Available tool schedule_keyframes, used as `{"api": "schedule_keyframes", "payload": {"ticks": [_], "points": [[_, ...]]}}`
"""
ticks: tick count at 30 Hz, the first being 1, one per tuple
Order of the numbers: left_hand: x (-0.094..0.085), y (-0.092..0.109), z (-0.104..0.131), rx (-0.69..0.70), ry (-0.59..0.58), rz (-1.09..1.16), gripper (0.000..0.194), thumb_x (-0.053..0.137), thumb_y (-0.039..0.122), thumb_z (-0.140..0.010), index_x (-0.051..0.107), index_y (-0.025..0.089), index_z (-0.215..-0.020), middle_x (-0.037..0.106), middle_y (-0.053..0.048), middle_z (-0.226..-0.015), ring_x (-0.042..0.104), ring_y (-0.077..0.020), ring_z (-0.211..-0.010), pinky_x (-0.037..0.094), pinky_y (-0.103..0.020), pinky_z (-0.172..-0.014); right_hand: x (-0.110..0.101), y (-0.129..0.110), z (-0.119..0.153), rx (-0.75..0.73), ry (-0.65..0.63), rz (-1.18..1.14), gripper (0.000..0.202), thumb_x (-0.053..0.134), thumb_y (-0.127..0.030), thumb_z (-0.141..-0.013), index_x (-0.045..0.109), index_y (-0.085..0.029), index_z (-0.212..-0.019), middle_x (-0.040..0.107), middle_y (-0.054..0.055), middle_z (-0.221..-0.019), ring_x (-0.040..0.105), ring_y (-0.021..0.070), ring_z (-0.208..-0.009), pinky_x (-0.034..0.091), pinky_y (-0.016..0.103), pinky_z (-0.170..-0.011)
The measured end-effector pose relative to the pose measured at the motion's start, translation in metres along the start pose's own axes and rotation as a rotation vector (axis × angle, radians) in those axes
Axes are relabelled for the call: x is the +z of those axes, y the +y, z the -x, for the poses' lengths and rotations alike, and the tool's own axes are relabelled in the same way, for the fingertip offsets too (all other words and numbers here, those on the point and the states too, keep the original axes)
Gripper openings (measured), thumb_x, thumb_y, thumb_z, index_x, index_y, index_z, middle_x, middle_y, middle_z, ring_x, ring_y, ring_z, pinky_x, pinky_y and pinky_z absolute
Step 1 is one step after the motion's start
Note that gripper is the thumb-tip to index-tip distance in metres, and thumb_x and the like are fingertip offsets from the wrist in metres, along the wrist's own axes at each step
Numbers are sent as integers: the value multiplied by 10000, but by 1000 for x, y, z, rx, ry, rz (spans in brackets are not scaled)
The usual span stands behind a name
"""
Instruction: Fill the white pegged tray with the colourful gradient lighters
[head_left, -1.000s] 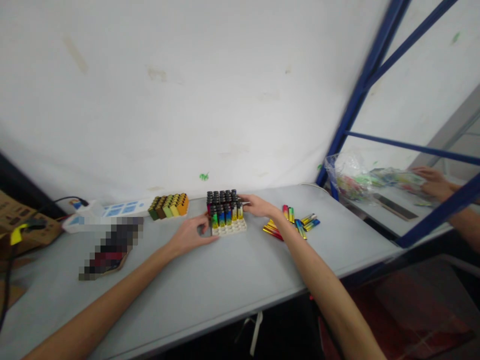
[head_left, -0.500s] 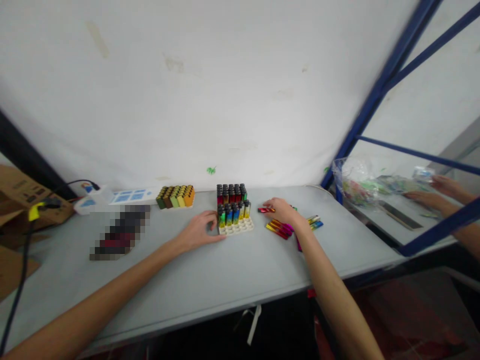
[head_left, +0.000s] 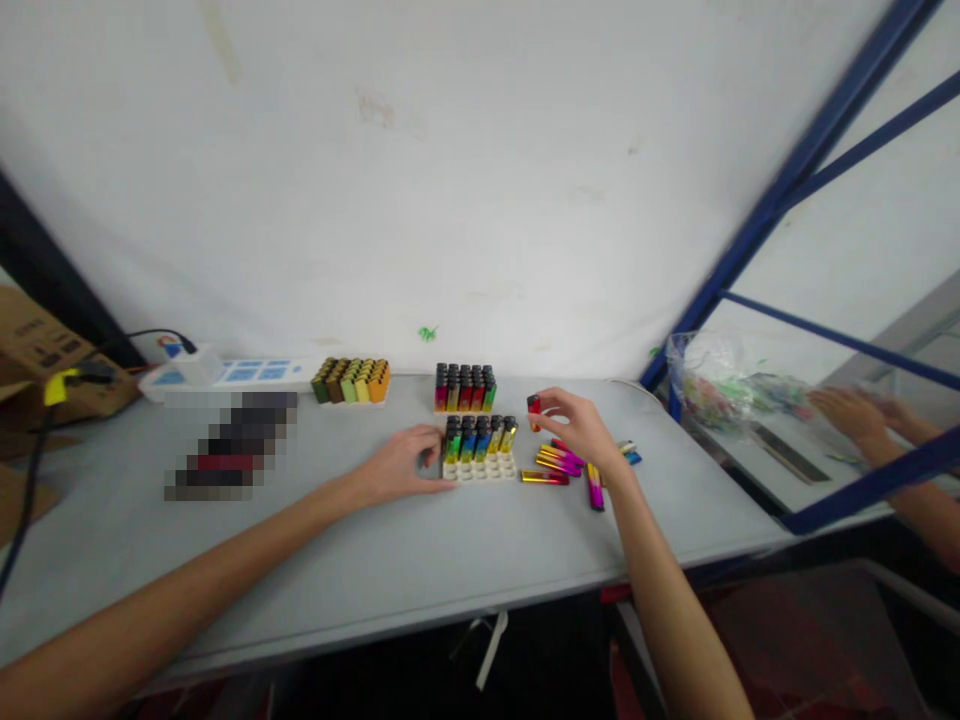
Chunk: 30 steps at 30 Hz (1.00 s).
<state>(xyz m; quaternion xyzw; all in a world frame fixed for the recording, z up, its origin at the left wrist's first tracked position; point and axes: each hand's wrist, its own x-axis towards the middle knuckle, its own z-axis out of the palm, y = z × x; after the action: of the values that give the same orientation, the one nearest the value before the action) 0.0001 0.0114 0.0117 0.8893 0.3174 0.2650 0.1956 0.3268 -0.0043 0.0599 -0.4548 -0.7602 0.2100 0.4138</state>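
Note:
My right hand [head_left: 581, 425] is raised a little above the table, holding a red lighter [head_left: 534, 412] upright between thumb and fingers. To its left stands a white plastic lighter tray [head_left: 480, 470]. Upright lighters with black tops, in green, blue and yellow, fill its rear part, while the front holes are bare. My left hand [head_left: 401, 462] is curled at the tray's left side, the thumb against the front left corner. Loose shiny lighters [head_left: 559, 460] in gold, red and magenta lie beneath and beside my right hand, partly hidden by it.
Another block of lighters [head_left: 465, 388] stands behind the tray. Further left is a tray of green, brown and orange lighters [head_left: 351, 380], beside a power strip [head_left: 259, 372]. A blue metal frame [head_left: 735, 245] rises at right. Beyond it are a plastic bag [head_left: 712, 385] and another person's hands [head_left: 855, 415].
My right hand has lifted the red lighter from lying flat to upright. The lighter tray has come slightly nearer, with a gap behind it now. The view has shifted a little.

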Motion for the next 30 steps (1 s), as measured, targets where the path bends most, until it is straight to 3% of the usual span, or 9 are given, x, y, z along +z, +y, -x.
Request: {"api": "schedule_keyframes", "payload": {"ticks": [5, 9, 17, 21, 26, 30], "points": [[6, -4, -1, 4, 10, -4, 497, 786, 567, -764, 435, 220, -703, 659, -41, -940, 626, -242, -951, 479, -326, -829, 6, -21, 9, -19, 14, -79, 366, 776, -465, -838, 667, -215, -1084, 753, 50, -968, 723, 190, -842, 601, 334, -811], [5, -4, -2, 24, 0, -19, 496, 782, 574, -768, 438, 223, -701, 644, -33, -896, 617, -243, -940, 476, -328, -821, 25, -29, 5, -22, 5, -166, 408, 767, -454, -853, 618, -238, -1165, 764, 26, -876, 751, 199, -828, 621, 339, -808], [3, -1, -2, 17, -19, -50, 504, 759, 609, -777, 443, 224, -698, 587, -11, -814, 586, -230, -871, 459, -321, -777, 65, -44, 6, -124, -42, -11, 283, 654, -431, -958, 636, -232, -1158, 759, 34, -892, 754, 184, -792, 628, 309, -748], [3, 1, -3, 11, -22, -42, 500, 754, 613, -777, 450, 223, -697, 608, -22, -844, 591, -233, -884, 465, -325, -787, 62, -47, 6, -206, -29, 97, 252, 626, -438, -974, 699, -217, -1071, 717, 68, -982, 724, 163, -785, 619, 280, -729], [2, 1, -2, 3, -34, -19, 485, 741, 602, -792, 461, 221, -683, 646, -53, -933, 604, -252, -978, 485, -349, -853, 42, -45, 6, -148, -47, 104, 235, 658, -423, -952, 706, -226, -1072, 727, 69, -1007, 729, 182, -818, 631, 313, -776], [3, -2, -1, 12, -28, -9, 476, 758, 585, -787, 476, 216, -683, 658, -70, -997, 613, -254, -1002, 494, -357, -872, 31, -40, 8, -103, -138, 142, 204, 698, -363, -927, 679, -226, -1076, 740, 47, -968, 733, 181, -815, 617, 296, -750]]}}
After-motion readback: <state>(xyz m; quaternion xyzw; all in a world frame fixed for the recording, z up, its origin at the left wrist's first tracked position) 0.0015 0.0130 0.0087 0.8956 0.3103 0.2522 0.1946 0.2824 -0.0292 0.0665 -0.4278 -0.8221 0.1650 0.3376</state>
